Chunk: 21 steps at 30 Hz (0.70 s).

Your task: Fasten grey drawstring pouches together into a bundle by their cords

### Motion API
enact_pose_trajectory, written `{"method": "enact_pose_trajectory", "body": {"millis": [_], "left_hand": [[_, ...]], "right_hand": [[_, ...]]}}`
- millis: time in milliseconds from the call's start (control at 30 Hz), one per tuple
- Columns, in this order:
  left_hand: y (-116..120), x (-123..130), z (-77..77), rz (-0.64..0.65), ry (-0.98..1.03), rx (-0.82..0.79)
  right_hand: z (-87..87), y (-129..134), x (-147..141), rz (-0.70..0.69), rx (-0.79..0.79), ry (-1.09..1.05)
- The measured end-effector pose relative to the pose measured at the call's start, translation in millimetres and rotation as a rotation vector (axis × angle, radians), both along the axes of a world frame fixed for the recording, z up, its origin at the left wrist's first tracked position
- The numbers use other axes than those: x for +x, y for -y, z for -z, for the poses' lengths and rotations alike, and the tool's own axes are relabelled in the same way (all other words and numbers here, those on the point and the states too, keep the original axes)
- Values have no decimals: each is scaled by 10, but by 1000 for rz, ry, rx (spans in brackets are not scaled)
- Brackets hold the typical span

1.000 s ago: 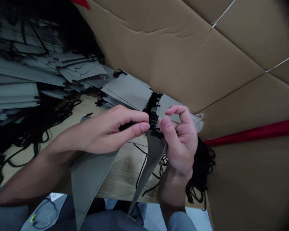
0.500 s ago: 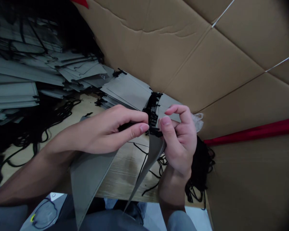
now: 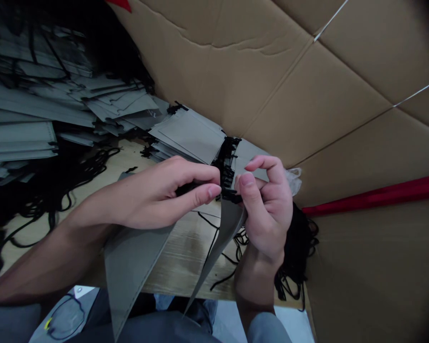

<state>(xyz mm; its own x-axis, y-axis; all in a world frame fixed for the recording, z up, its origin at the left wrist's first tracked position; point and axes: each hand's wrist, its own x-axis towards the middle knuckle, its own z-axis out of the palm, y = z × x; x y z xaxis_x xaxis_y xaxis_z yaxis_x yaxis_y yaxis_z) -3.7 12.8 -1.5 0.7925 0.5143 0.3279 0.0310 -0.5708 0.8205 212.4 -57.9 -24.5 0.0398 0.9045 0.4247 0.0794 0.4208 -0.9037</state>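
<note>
My left hand (image 3: 164, 195) reaches in from the left, its thumb and index finger pinched at one end of a short piece of black cord (image 3: 229, 195). My right hand (image 3: 268, 205) is closed at the cord's other end, thumb against the curled fingers. From between the hands hangs a thin grey panel (image 3: 219, 238), seen nearly edge-on, with its top at the cord and right thumb. Another flat grey panel (image 3: 137, 271) with a stitched edge hangs below my left hand, over the table's front edge. What the left palm covers is hidden.
Grey panels with black cord ends lie stacked (image 3: 193, 136) behind the hands. A larger heap of panels (image 3: 39, 102) and tangled black cords (image 3: 71, 181) fills the left. Cardboard (image 3: 271, 85) rises behind and right, beside a red strip (image 3: 375, 194) and a black cord bundle (image 3: 296, 252).
</note>
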Motion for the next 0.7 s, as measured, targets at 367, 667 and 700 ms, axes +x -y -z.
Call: {"method": "enact_pose_trajectory", "body": {"millis": [367,667,700], "left_hand": [[1,13,17,6,-6,3],[-31,-6,51,-15,-4,-24],[-39,-10,63,-20,-8,-28]], "right_hand": [[-22,13,-13,22,-17,28],[-82,14,95,9,-41,63],[-88,3,124,4,-46,83]]}}
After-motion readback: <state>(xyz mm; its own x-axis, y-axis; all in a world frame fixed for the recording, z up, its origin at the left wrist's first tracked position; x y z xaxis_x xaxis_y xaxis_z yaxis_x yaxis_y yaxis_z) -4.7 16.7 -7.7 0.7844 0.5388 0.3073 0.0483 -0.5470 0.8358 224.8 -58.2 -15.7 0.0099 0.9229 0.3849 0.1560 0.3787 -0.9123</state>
